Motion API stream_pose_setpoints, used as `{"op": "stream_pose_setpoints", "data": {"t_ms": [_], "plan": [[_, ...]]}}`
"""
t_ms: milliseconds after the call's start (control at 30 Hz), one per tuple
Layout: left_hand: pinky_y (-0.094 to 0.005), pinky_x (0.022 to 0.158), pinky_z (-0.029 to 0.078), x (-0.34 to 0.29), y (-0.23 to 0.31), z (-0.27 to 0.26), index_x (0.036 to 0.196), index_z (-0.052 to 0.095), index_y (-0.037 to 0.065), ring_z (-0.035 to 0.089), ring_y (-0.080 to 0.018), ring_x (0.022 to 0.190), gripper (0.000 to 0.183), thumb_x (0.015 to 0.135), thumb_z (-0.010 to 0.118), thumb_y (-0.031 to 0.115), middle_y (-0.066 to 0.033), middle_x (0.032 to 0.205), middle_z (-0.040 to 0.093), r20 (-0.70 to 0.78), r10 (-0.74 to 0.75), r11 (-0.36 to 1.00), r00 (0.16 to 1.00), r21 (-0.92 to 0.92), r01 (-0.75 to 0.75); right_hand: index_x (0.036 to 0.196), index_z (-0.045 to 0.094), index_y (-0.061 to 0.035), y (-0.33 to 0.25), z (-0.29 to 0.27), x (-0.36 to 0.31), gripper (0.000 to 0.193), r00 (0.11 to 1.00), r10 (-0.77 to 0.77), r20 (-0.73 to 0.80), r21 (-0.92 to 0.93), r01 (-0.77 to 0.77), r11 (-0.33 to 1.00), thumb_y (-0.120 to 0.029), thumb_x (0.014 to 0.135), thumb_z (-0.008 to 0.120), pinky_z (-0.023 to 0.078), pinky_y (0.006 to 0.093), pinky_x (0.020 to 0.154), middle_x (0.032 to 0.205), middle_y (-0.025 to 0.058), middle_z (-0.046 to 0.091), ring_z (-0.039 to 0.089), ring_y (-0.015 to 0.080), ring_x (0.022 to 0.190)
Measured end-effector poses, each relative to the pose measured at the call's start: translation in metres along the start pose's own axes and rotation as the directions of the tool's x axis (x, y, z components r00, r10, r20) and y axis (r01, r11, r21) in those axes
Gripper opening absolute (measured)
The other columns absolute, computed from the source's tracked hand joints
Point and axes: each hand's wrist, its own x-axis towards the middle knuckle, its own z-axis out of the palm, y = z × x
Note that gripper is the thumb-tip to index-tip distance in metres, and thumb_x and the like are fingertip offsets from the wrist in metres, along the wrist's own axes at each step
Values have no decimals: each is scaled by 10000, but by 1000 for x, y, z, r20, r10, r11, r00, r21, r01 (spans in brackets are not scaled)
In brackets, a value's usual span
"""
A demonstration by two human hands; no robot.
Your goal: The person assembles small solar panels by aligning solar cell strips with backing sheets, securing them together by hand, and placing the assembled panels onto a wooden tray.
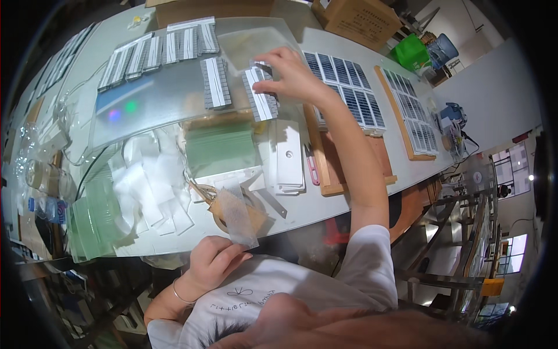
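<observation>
Between the fingers of my left hand (218,260), low near the table's front edge, is the lower end of a translucent white strip (237,212). The strip stands up over a brown roll of tape (256,221). My right hand (290,72) reaches far across the table. Its thumb and fingers curve around the upper part of a grey-and-white striped stack of thin strips (261,104), with a dark piece between them. Another such striped stack (216,84) lies just to the left, apart from the hand.
Several more striped stacks (180,43) line the back of a glass sheet (136,119). Green sheets (221,151), white foam pieces (152,186) and white plates (289,157) lie nearer. Solar panels (349,87) and a wooden frame (324,168) are at right, cardboard boxes (360,23) behind.
</observation>
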Motion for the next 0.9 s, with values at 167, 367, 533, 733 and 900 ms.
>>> {"op": "stream_pose_setpoints", "data": {"t_ms": [167, 367, 533, 733, 900], "plan": [[-346, 613, 497, -7, 3, -10, 1020, 700, 95, 606, -239, 738, 337, 731, 872, 70, -55, 875, 617, -40, -30, 998, 999, 51, 32, 1264, 657, -86, 3, 1, 25, 566, 999, 12, 43, -119, -7, 993, -372, 818, 858, 433, 403, 1062, 1272, 155, 588, 501, 315, 1274], [-345, 603, 488, -11, 3, -15, 1013, 701, 99, 603, -237, 740, 344, 713, 860, 39, -53, 865, 612, -50, -34, 998, 998, 54, 36, 1152, 613, -41, 3, -31, 32, 326, 990, 114, -79, 533, -55, 844, -149, 904, 796, 516, 241, 733, 972, 3, 650, 644, 84, 879], [-326, 585, 480, -21, 2, -25, 1018, 717, 109, 606, -222, 722, 364, 691, 861, 40, -35, 856, 615, -74, 9, 998, 997, 59, -4, 1218, 610, -51, -123, -54, -58, 325, 996, 25, -81, 797, 50, 602, -60, 923, 745, 520, 224, 738, 979, 8, 665, 617, 68, 806], [-294, 468, 395, -11, -6, -22, 1077, 705, 31, 563, -180, 564, 330, 755, 722, 101, -50, 831, 598, 22, 254, 967, 967, -31, -253, 1242, 621, -54, -161, 21, -127, 310, 920, 4, 393, 734, -316, 601, -90, 949, 714, 518, 256, 846, 1158, 25, 646, 630, 95, 998], [-277, 575, 487, -16, -8, -6, 1091, 734, 109, 631, -175, 786, 395, 700, 788, 103, -17, 949, 605, 3, 230, 958, 973, 175, -227, 1232, 610, -40, -152, 46, -125, 310, 927, 30, 374, 670, -292, 682, -103, 945, 709, 529, 283, 795, 1146, 54, 669, 620, 135, 879]]}}
